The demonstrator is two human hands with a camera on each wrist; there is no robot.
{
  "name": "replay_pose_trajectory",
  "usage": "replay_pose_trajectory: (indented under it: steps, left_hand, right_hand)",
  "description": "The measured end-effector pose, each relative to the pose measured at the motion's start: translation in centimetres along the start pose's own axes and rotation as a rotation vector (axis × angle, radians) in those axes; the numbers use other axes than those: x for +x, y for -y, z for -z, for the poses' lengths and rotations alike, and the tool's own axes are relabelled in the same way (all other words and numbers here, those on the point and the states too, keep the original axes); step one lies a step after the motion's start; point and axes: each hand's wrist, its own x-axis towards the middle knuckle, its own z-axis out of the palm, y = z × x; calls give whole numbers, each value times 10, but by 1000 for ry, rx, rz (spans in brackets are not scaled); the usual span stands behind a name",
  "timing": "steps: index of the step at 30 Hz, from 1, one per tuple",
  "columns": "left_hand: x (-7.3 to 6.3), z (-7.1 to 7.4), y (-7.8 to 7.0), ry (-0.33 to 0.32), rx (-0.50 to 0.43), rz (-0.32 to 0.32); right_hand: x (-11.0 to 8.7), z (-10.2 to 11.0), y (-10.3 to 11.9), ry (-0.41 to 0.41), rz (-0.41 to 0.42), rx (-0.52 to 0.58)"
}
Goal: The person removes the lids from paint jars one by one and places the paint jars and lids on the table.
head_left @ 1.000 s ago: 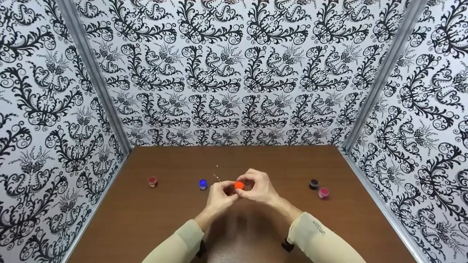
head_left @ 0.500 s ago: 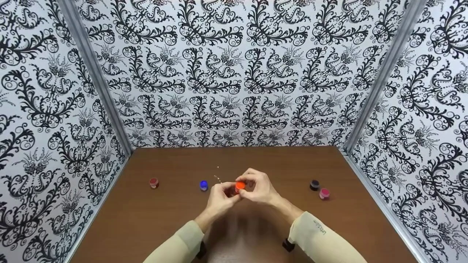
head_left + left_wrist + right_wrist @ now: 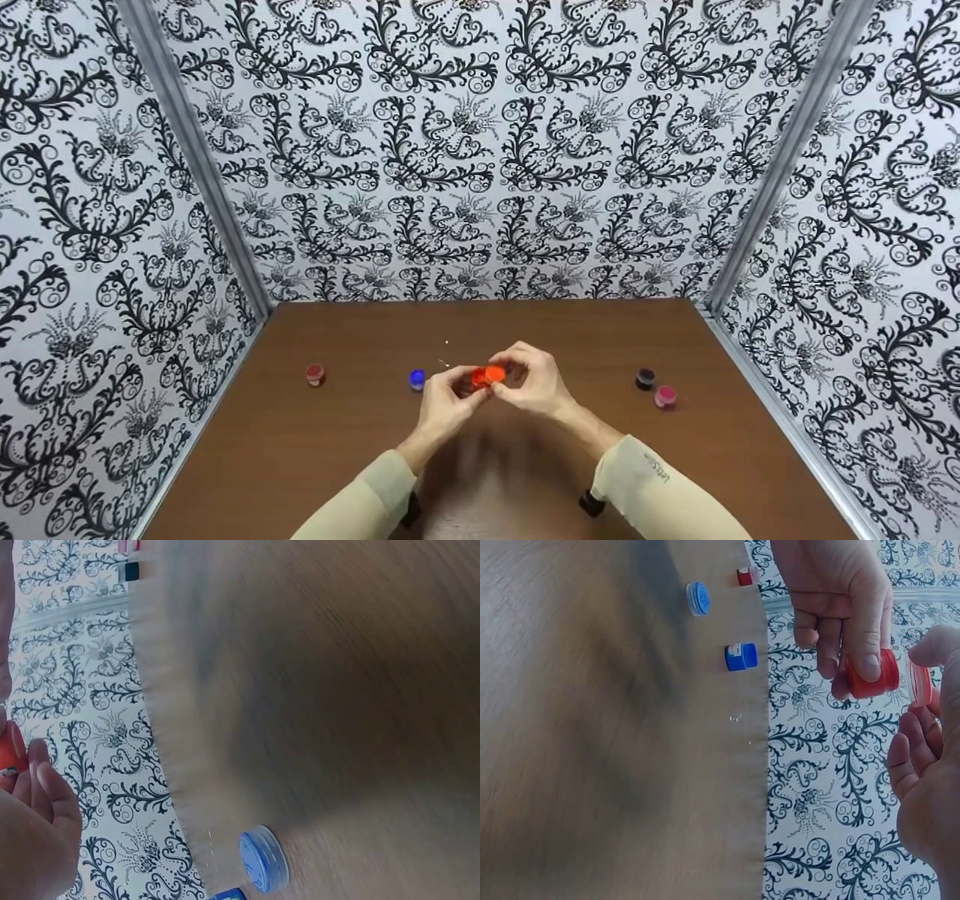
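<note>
Fingers of the left hand (image 3: pixel 446 403) are clamped on the red jar (image 3: pixel 478 377), fingers of the right hand (image 3: pixel 538 384) pinch a red lid (image 3: pixel 494 373), and in the head view both glow bright orange-red above the tabletop (image 3: pixel 337 465), lid overlapping the jar's right side. Left of the red jar sits a blue jar (image 3: pixel 417 380), a dark red jar (image 3: pixel 316 375) well beyond; away to its right, a black jar (image 3: pixel 645 379) and a pink jar (image 3: pixel 665 397). Left wrist: only part of the red jar shows, glossy, pale patch at its edge, and a blue lid (image 3: pixel 262 859) with a clear rim lies well apart from it. Right wrist: the red jar is solid deep red, its ridged neck facing the clear-rimmed red lid, a narrow gap between them.
</note>
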Motion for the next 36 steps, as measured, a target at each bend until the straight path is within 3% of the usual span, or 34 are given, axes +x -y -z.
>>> replay_pose_trajectory:
  steps: [9, 18, 26, 27, 30, 33, 34, 36]
  left_hand:
    - [3, 1, 5, -36, 40, 34]
    - [12, 1, 17, -100, 155, 43]
    - [21, 2, 29, -217, 267, 4]
    - [24, 2, 42, -233, 257, -38]
    - [27, 2, 47, -269, 271, -67]
    - [32, 1, 50, -272, 304, -27]
    - [31, 1, 39, -268, 328, 19]
    - [34, 0, 39, -256, 351, 61]
  right_hand:
    - [-6, 5, -5, 11, -51, -5]
    - [-15, 4, -13, 34, -70, -5]
    - [-23, -4, -14, 71, -105, -49]
    - [-24, -5, -14, 77, -102, -54]
    - [-27, -10, -15, 94, -97, -57]
    - [-29, -15, -17, 108, -104, -68]
    - [-30, -17, -17, 112, -107, -71]
    - [-32, -20, -18, 118, -115, -80]
